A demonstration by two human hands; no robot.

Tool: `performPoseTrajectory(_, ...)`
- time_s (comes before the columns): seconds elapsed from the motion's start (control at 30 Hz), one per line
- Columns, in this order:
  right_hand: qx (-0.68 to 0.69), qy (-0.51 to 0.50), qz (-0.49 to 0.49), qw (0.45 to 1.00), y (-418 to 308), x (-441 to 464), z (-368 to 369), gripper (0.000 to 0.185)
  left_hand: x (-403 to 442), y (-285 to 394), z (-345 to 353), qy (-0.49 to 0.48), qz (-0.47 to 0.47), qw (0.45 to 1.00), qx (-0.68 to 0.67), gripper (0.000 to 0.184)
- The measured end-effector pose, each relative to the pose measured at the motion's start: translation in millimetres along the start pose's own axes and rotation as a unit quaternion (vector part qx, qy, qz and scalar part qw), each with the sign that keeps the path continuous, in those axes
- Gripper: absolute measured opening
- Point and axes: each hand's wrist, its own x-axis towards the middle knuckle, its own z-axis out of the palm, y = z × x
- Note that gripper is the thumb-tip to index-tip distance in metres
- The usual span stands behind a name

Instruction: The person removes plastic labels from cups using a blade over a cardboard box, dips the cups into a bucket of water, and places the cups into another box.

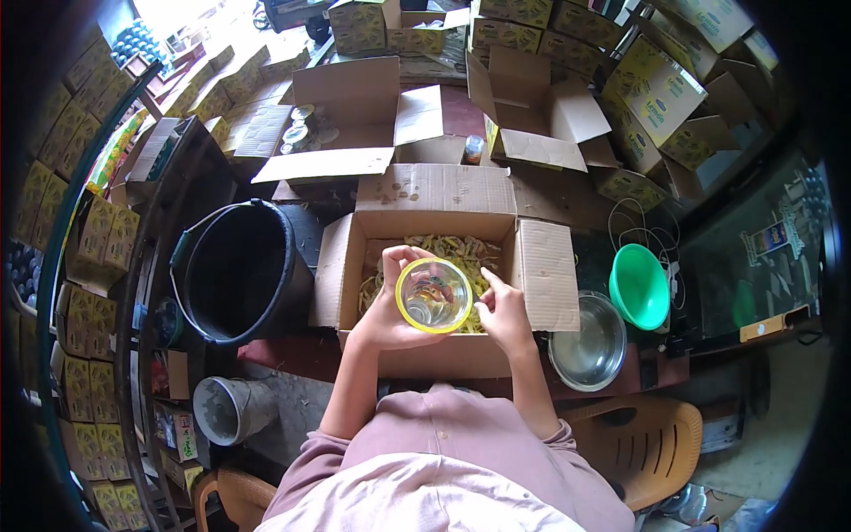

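My left hand [387, 310] is wrapped around a clear round tub with a yellow rim [433, 295], its round face turned up toward me. Something reddish and dark shows through it, too blurred to name. My right hand [507, 312] is just to the right of the tub, its fingers curled in and the index finger bent toward the rim. Whether a small thing is pinched there I cannot make out. Both hands are above an open cardboard box [434, 188], which holds crumpled yellow-green strips or wrappers [465, 250].
To the left stand a large black bucket [288, 257] and a grey bucket [232, 410]. A green bowl [639, 285] and a clear basin [587, 346] sit on the right. Behind are two more open boxes [346, 89], one with several clear tubs, and a small bottle [473, 150].
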Motion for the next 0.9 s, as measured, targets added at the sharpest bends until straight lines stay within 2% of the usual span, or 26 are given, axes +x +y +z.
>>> performPoseTrajectory(0.1, 0.1, 0.042, 0.01, 0.994, -12, -5, -8, 0.044, 0, 9, -2, 0.004, -0.01, 1.0, 0.011, 0.084)
performPoseTrajectory(0.2, 0.12, 0.121, -0.025, 0.985, -18, -12, -4, 0.041, -1, 14, -6, 0.016, -0.012, 1.0, 0.023, 0.079)
performPoseTrajectory(0.23, -0.017, 0.135, -0.07, 0.988, -21, -13, -8, 0.037, 0, 16, -6, 0.028, -0.005, 0.999, 0.034, 0.077)
performPoseTrajectory(0.33, 0.049, 0.197, -0.095, 0.975, -45, -19, -20, 0.034, 3, 21, -11, 0.035, 0.018, 0.99, 0.135, 0.073)
performPoseTrajectory(0.37, 0.121, 0.205, -0.08, 0.968, -55, -20, -25, 0.028, 3, 23, -12, 0.03, 0.024, 0.983, 0.179, 0.072)
performPoseTrajectory(0.47, 0.141, 0.241, -0.172, 0.945, -70, -19, -31, 0.024, 1, 33, -14, 0.02, 0.025, 0.987, 0.158, 0.067)
performPoseTrajectory(0.57, 0.186, 0.252, -0.164, 0.935, -96, -26, -25, 0.022, -7, 33, -10, 0.047, 0.025, 0.998, 0.038, 0.066)
performPoseTrajectory(0.63, 0.176, 0.259, -0.167, 0.935, -108, -31, -22, 0.02, -12, 32, -7, 0.053, 0.024, 0.998, 0.013, 0.066)
performPoseTrajectory(0.9, 0.104, 0.312, -0.227, 0.917, -123, -40, -13, 0.022, -18, 41, -4, 0.038, 0.02, 0.999, -0.001, 0.067)
